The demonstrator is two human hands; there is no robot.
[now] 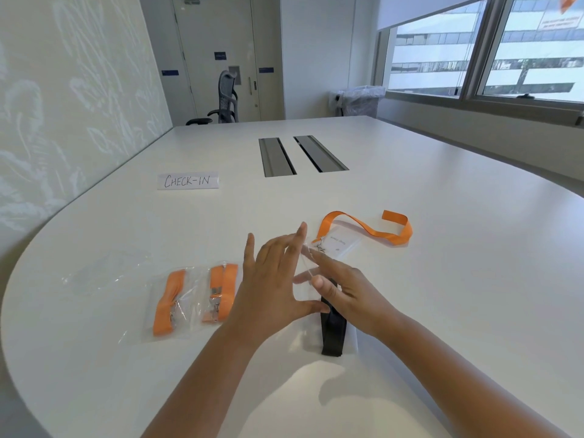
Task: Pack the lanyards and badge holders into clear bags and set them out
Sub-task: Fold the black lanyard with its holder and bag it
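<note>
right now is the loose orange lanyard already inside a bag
No, the orange lanyard lies bare on the table, clipped to a badge holder.

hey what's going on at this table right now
A person is packing lanyards into clear bags. Both hands, left and right, work a clear bag holding a black lanyard near the table's front edge. Two bagged orange lanyards already lie to the left, with an empty bag beyond them. One orange lanyard clipped to a badge holder waits loose, unbagged. A CHECK-IN sign sits farther back.
</note>
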